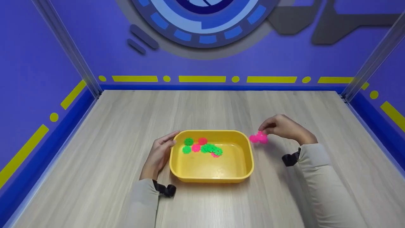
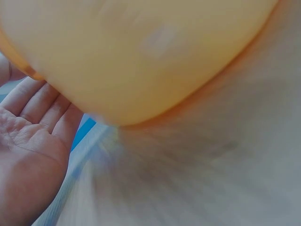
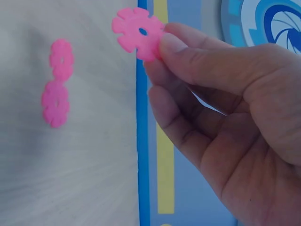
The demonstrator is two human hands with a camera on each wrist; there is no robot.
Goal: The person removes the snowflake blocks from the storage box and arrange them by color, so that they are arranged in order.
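My left hand (image 1: 159, 152) holds the left side of a yellow plastic tub (image 1: 212, 180), thumb at the rim and fingers along the outer wall. In the left wrist view those fingers (image 2: 40, 101) reach behind the tub's wall. My right hand (image 1: 284, 128) is raised just right of the tub, pinching a pink notched disc (image 3: 136, 30) between thumb and fingertips. Below it, two more pink notched discs (image 3: 55, 103) lie side by side on the table. Inside the tub, several green notched discs (image 1: 208, 148) and a few pink ones (image 1: 196, 148) are grouped toward the back left.
The tub stands on a light wood-grain table (image 1: 126, 120). Purple-blue panels with yellow dashes (image 1: 202, 79) border the table at the back and both sides. Each wrist wears a small black camera (image 1: 167, 190).
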